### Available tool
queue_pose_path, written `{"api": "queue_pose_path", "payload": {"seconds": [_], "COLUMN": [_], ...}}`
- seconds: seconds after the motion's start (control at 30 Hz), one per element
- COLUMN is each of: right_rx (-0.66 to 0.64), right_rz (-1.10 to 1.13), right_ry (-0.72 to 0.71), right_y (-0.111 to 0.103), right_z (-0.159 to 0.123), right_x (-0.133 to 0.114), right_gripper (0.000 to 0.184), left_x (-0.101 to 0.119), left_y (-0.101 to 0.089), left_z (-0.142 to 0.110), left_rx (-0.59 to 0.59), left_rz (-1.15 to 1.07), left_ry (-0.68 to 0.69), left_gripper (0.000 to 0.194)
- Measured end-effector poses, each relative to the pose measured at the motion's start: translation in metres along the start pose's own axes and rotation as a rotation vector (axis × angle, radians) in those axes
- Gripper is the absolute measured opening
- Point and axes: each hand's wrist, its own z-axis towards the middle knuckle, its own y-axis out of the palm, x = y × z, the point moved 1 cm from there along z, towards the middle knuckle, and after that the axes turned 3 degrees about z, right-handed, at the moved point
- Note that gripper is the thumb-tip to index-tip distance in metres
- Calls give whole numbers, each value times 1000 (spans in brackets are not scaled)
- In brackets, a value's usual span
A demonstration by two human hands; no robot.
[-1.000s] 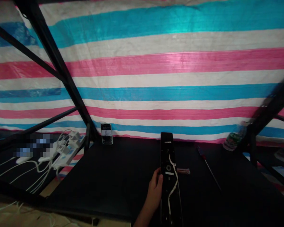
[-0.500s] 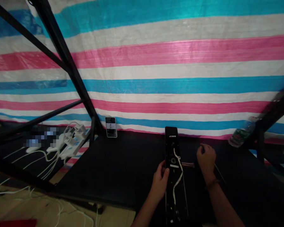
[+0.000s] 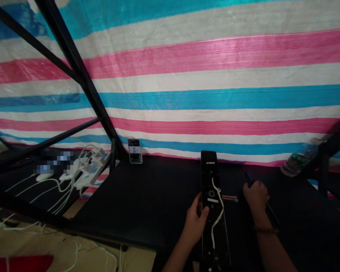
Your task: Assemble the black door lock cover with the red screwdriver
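Note:
A long black panel (image 3: 212, 200) lies lengthwise on the black table (image 3: 147, 204), with a white cable (image 3: 218, 215) running down its face. My left hand (image 3: 197, 221) grips the panel's left edge, thumb on its face. My right hand (image 3: 255, 196) is closed around the handle of a thin screwdriver (image 3: 251, 176), whose shaft (image 3: 272, 213) runs toward me on the table's right side. A small bundle of thin parts (image 3: 231, 198) lies between the panel and my right hand.
A phone (image 3: 135, 150) leans against the striped tarp (image 3: 204, 87) at the back. A plastic bottle (image 3: 299, 162) lies at the far right. A white power strip with plugs and cables (image 3: 85, 172) sits left of the table, behind black frame bars (image 3: 82, 83).
My right hand came into view from the right, reached the screwdriver and closed on its handle. The view shifted slightly. My left hand stays on the panel.

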Motion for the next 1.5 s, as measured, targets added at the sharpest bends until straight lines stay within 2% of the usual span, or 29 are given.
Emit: {"api": "queue_pose_path", "payload": {"seconds": [0.2, 0.37, 0.5, 0.7, 0.93, 1.03, 1.17, 1.33, 1.5], "right_rx": [63, 24, 25, 56, 49, 57, 143, 25, -53], "right_rz": [-29, -56, -68, -31, 23, 70, 163, 110, 146], "right_ry": [-32, -31, -34, -46, -30, -1, 36, 212, 215], "right_y": [4, 5, 6, 8, 3, -3, -18, -35, -38], "right_z": [5, 9, 9, 8, 1, 3, 9, 10, 10], "right_x": [7, 8, 7, 8, -2, -4, 4, 20, 24], "right_gripper": [45, 44, 45, 51, 53, 49, 50, 42, 25], "left_x": [-3, -6, -4, 2, 8, 9, 11, 8, 2], "left_y": [-2, -1, -1, -2, -4, -3, 0, 0, 1], "left_z": [0, 4, 2, -2, 0, 1, 0, 1, 4], "left_rx": [-4, -16, -27, -69, -68, -53, -30, 7, 22], "left_rz": [-1, -59, -40, -35, 130, 163, 224, 299, 341], "left_ry": [3, -60, -47, -12, 73, 67, 72, 110, 144], "left_gripper": [62, 62, 60, 81, 51, 47, 46, 47, 45]}}
